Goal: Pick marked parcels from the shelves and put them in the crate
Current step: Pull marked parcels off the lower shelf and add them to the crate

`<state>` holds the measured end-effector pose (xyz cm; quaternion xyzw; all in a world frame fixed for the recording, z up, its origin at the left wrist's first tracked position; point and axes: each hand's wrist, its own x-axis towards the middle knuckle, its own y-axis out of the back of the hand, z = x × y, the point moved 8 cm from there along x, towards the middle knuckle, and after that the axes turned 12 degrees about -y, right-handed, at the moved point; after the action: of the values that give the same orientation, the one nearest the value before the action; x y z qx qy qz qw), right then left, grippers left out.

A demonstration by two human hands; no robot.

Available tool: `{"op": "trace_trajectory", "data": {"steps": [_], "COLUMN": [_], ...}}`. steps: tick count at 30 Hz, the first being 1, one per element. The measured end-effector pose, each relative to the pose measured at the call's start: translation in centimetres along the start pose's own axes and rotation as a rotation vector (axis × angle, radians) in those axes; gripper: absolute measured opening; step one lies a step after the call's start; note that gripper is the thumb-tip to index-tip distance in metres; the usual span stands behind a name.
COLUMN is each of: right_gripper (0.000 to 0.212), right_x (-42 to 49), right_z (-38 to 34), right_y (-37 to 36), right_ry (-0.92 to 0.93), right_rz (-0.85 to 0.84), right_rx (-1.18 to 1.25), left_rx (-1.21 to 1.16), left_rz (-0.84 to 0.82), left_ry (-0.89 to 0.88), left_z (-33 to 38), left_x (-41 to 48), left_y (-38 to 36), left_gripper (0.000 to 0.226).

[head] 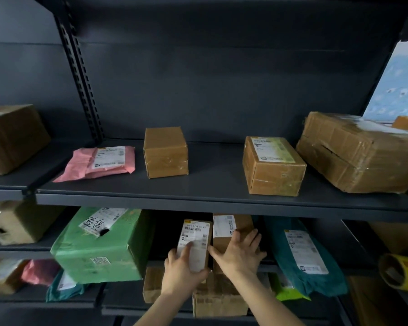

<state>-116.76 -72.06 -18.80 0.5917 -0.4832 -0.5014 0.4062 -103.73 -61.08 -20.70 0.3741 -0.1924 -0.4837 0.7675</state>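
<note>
On the middle shelf my left hand (183, 271) grips a small brown parcel (194, 238) with a white barcode label, thumb across the label. Right beside it stands a second brown box (231, 225) with a white label; my right hand (239, 251) lies on its front with fingers spread straight. A green box (99, 245) with black handwriting on its label sits to the left. A dark teal mailer bag (304, 255) leans to the right. No crate is in view.
The upper shelf (198, 198) carries a pink mailer (101, 162), a plain brown box (165, 152), a labelled brown box (272, 165) and a large taped carton (360, 152). More boxes and bags (218, 300) lie on the lowest shelf. A yellow tape roll (398, 271) sits at the right.
</note>
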Motion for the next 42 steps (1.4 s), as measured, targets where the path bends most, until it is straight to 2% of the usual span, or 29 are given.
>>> {"op": "trace_trajectory", "data": {"steps": [2,7,9,11,13,16,21,23,25,28,33,35,42], "right_gripper": [0.093,0.100,0.096,0.089,0.069,0.056,0.037,0.034,0.041,0.044,0.061,0.060,0.057], "right_x": [0.0,-0.1,-0.2,-0.4,-1.2,-2.1,-1.8,-1.3,-0.3,0.8,0.3,-0.5,2.2], "right_z": [0.8,3.3,4.5,5.6,6.2,7.3,8.3,8.2,8.3,8.2,6.7,5.9,5.7], "right_y": [0.1,1.1,0.8,-0.1,-1.4,-3.7,-4.5,-4.0,-3.7,-3.0,-0.3,0.0,1.2], "right_ry": [0.001,-0.006,-0.028,-0.076,-0.105,-0.203,-0.252,-0.232,-0.227,-0.194,0.176,0.300,0.358], "right_rz": [0.025,0.022,-0.030,-0.186,-0.341,-0.493,-0.565,-0.552,-0.513,-0.463,-0.143,-0.057,0.014], "right_rx": [-0.005,0.038,0.233,0.640,0.983,1.185,1.329,1.348,1.318,1.185,0.760,0.591,0.520], "left_rx": [-0.027,-0.100,-0.114,-0.153,-0.215,-0.215,-0.180,-0.168,-0.154,-0.153,-0.109,-0.097,0.009], "left_rz": [0.013,0.045,0.048,0.073,0.098,0.103,0.091,0.088,0.083,0.097,0.127,0.134,0.082], "left_ry": [0.011,0.034,0.041,0.054,0.075,0.074,0.048,0.050,0.050,0.049,0.007,-0.005,-0.028], "left_z": [-0.6,-1.7,-1.7,-1.4,-1.1,-0.7,-0.2,-0.1,0.2,0.4,1.2,1.5,1.9], "left_x": [-0.1,-0.5,-0.4,-0.4,-0.5,-0.6,-0.8,-0.6,-0.2,0.5,1.7,2.1,3.6], "left_y": [0.5,1.2,1.0,0.9,0.8,0.5,-0.2,-0.4,-0.5,-0.5,-0.6,-0.9,-1.0], "left_gripper": [0.080,0.085,0.085,0.084,0.080,0.077,0.078,0.079,0.081,0.083,0.072,0.070,0.066]}}
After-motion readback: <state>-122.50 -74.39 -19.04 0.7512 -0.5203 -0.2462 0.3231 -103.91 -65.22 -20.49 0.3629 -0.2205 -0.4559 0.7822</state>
